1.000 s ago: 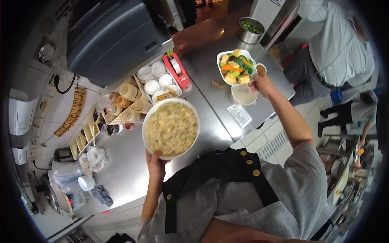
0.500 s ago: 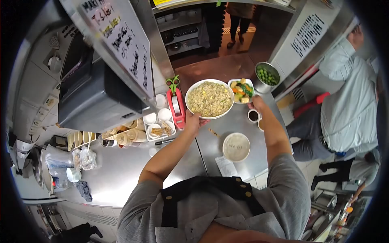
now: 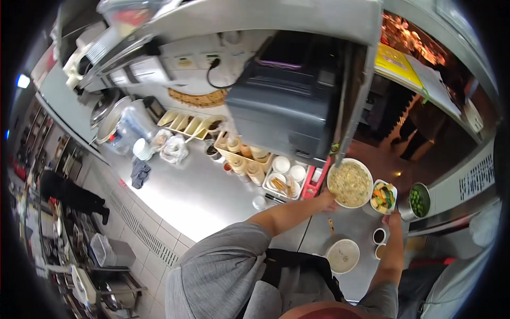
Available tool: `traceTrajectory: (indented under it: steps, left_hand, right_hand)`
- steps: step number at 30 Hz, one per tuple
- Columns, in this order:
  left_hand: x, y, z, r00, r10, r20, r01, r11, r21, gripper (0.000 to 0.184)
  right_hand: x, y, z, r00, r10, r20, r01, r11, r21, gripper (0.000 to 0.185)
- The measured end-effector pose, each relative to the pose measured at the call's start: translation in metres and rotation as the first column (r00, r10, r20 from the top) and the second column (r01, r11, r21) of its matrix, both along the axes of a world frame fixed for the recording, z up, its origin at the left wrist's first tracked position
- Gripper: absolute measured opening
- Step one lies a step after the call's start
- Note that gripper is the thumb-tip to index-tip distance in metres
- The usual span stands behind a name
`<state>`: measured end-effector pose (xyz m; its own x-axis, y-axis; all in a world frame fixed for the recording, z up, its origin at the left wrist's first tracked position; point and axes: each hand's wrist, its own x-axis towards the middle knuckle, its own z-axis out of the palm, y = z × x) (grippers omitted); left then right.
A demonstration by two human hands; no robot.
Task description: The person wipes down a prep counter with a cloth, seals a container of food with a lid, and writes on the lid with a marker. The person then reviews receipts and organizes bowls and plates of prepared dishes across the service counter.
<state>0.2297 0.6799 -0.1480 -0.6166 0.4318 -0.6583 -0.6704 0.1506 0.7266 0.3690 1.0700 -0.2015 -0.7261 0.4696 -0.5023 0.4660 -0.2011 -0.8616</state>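
Observation:
My left hand [image 3: 328,201] is closed on the lower left rim of a large white bowl [image 3: 350,183] heaped with fried rice. To its right, my right hand [image 3: 392,217] grips the lower edge of a small square white dish [image 3: 383,196] of tofu, carrots and greens. Below my right hand sit a cup of dark sauce [image 3: 379,235] and a cup of lighter sauce [image 3: 380,251]. A round lidded container [image 3: 342,256] with writing on it stands nearer my body on the steel counter [image 3: 191,196].
A metal pot of green vegetables [image 3: 419,200] is at the right. Beside the rice bowl are a red tape dispenser [image 3: 313,185], a tray of white cups [image 3: 297,173] and sauce bottles [image 3: 255,171]. A printer [image 3: 281,106] overhangs the counter. A co-worker's sleeve [image 3: 467,276] shows at lower right.
The view has swung left. Compared with a second ago, both dishes have moved away from my body, toward the far side of the counter, and my hands remain on them.

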Motion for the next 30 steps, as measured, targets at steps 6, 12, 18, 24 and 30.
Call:
traceTrajectory:
  steps: [6,12,18,24,30]
  left_hand:
    - [0.039,-0.137,0.073,0.523,-0.515,-0.679,0.468,0.840,-0.276,0.014]
    - [0.028,-0.312,0.111,0.738,-0.274,-0.617,0.236,0.961,-0.144,0.014]
    - [-0.002,-0.452,0.159,0.830,0.367,-0.420,-0.385,0.922,0.045,0.014]
    - [-0.050,-0.532,0.184,0.719,0.554,-0.419,-0.482,0.832,0.273,0.030]
    - [-0.056,-0.529,0.219,0.776,0.424,-0.467,-0.322,0.903,0.284,0.037]
  right_hand:
    - [-0.019,-0.089,0.061,0.957,-0.240,0.163,-0.121,0.181,0.976,0.055]
    - [-0.032,-0.215,0.176,0.997,-0.044,0.062,-0.058,0.098,0.994,0.067]
    - [-0.035,-0.354,0.244,0.973,0.230,-0.030,0.024,0.029,0.999,0.065]
    - [-0.055,-0.477,0.253,0.906,0.416,-0.071,-0.009,0.187,0.982,0.046]
    - [-0.046,-0.559,0.304,0.744,0.353,-0.568,0.456,0.354,0.817,0.024]
